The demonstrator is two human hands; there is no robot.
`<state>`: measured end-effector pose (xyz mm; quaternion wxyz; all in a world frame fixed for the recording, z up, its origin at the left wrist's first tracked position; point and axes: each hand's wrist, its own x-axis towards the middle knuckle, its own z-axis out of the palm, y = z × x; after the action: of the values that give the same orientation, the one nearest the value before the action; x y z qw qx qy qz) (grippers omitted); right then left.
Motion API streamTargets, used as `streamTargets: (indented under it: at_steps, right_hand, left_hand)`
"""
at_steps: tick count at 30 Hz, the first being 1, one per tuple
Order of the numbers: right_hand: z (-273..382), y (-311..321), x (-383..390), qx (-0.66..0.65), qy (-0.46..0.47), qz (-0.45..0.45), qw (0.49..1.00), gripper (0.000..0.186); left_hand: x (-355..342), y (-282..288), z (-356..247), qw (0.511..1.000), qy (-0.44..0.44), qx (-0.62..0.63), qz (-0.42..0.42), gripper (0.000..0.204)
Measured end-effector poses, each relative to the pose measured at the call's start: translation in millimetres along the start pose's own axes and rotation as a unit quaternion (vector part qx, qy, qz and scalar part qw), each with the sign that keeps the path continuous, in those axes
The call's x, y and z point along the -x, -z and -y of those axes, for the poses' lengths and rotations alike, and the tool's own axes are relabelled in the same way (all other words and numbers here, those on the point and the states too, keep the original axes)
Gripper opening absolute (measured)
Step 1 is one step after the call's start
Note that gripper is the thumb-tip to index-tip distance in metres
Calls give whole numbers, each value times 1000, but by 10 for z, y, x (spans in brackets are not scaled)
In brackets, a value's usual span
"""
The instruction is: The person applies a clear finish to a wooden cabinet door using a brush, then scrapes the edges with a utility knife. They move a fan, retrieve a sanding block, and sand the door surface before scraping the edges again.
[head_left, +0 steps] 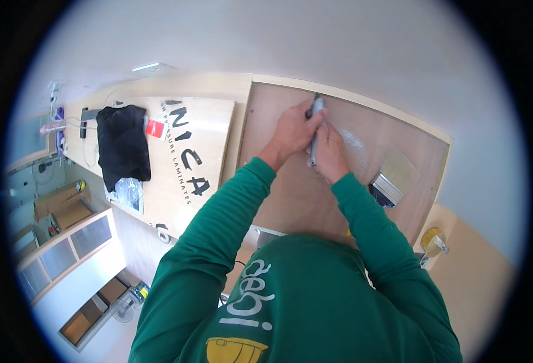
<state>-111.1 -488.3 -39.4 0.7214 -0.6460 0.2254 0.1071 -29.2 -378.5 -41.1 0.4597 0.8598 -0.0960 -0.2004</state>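
Grey tool (pixel 318 105) clasped, left grip (pixel 295 129) beyond right grip (pixel 332 150).

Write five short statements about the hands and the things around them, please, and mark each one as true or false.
1. The left hand and the right hand are both on the grey tool. True.
2. The black cloth lies to the right of the hands. False: the black cloth lies to their left, on the pale board.
3. A wide flat tool lies on the brown board, to the right of the hands. True.
4. The sleeves are short and red. False: the sleeves are long and green.
5. Whitish marks show on the brown board, just right of the right hand. True.
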Motion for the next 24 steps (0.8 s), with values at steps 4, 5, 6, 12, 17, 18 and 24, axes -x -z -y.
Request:
streamTargets:
  at_steps: [4, 5, 6, 12, 17, 18, 24]
  right_hand:
    - [-248, -127, -38, 79, 63, -39, 994, 40]
    - [-358, -212, -101, 96, 82, -40, 991, 39]
    - [-386, -322, -194, 112, 102, -48, 987, 37]
    - [-196, -913, -285, 195, 110, -104, 969, 34]
    - [-218, -1002, -256, 131, 135, -112, 976, 33]
    - [-212, -1005, -255, 149, 156, -113, 970, 34]
    - [-99, -1129, -476, 143, 120, -93, 978, 34]
  left_hand:
    - [171, 57, -64, 997, 4, -6, -70, 47]
    - [202, 95, -20, 995, -1, -7, -103, 48]
    - [201, 177, -43, 995, 0, -12, -99, 48]
    - [98, 676, 222, 993, -16, -70, -96, 46]
    - [133, 817, 137, 995, -8, -83, -53, 47]
    - [144, 829, 142, 996, -6, -77, -51, 47]
    - [-37, 1027, 166, 987, -15, -154, -29, 50]
